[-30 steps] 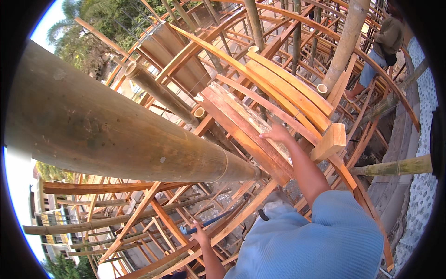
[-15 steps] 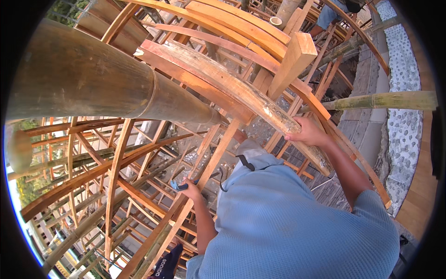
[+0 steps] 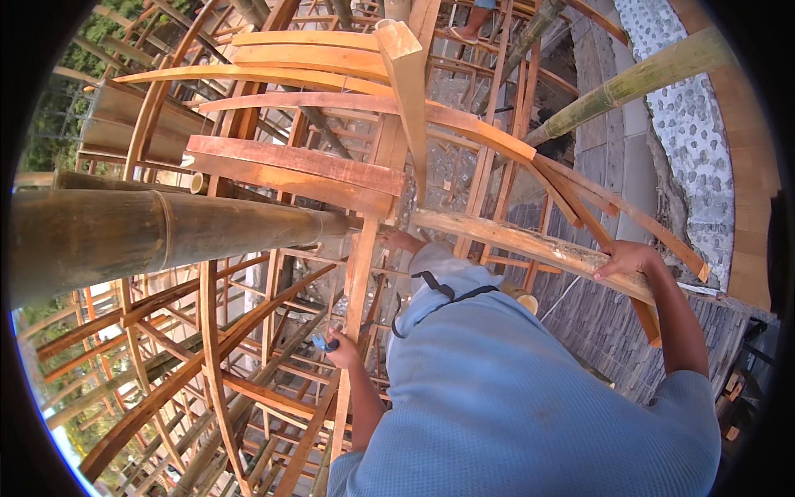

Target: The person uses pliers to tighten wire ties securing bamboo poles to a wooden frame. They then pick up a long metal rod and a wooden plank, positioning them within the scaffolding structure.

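Note:
My right hand (image 3: 627,258) is closed around the near right end of a rough, pale wooden plank (image 3: 517,238). The plank slants across in front of me, its far end close to the foot of an upright squared post (image 3: 410,108). On the left, my left hand (image 3: 344,351) is closed on a small blue tool (image 3: 325,342), whose kind I cannot make out. That hand is beside a long wooden beam (image 3: 358,282) running away from me. Two reddish timbers (image 3: 290,166) lie stacked beyond, to the left of the plank.
A thick bamboo pole (image 3: 166,236) crosses from the left. Several curved boards (image 3: 315,62) lie at the far side. A green bamboo pole (image 3: 621,89) slants at the right above a grey ledge. Open wooden framework (image 3: 211,356) drops away at lower left. Another person's foot (image 3: 464,35) shows far off.
My right hand has drawn the plank to the right, off the stacked reddish timbers it overlapped. The view has turned. My left hand still grips the blue tool.

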Motion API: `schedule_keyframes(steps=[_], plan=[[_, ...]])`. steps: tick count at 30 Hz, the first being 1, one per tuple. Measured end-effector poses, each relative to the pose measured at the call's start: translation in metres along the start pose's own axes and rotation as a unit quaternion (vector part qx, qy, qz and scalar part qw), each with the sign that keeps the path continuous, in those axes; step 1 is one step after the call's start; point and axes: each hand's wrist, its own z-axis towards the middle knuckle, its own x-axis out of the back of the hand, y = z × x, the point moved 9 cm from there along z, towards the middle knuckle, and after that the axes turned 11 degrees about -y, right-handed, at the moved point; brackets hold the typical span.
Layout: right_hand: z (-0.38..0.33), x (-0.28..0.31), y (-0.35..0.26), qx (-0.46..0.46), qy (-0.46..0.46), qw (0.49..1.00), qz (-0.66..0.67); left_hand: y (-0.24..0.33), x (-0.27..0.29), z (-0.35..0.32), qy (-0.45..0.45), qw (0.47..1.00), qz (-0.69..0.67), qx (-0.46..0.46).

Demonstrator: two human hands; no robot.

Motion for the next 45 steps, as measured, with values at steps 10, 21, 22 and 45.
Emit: schedule_keyframes(steps=[10,21,22,45], plan=[[0.291,-0.020,-0.025,-0.045,0.009,0.996,-0.082,-0.001,-0.007,0.010,-0.033,0.997,0.003,-0.071],[0.430,-0.053,-0.095,0.045,-0.009,0.929,0.368,-0.027,-0.014,0.031,-0.129,0.982,-0.139,-0.015],[0.430,-0.058,-0.095,0.046,-0.014,0.910,0.412,-0.031,-0.015,0.031,-0.134,0.982,-0.134,0.004],[0.471,0.035,-0.168,0.044,0.227,0.971,-0.055,-0.019,-0.018,0.024,-0.116,0.989,-0.087,-0.029]])
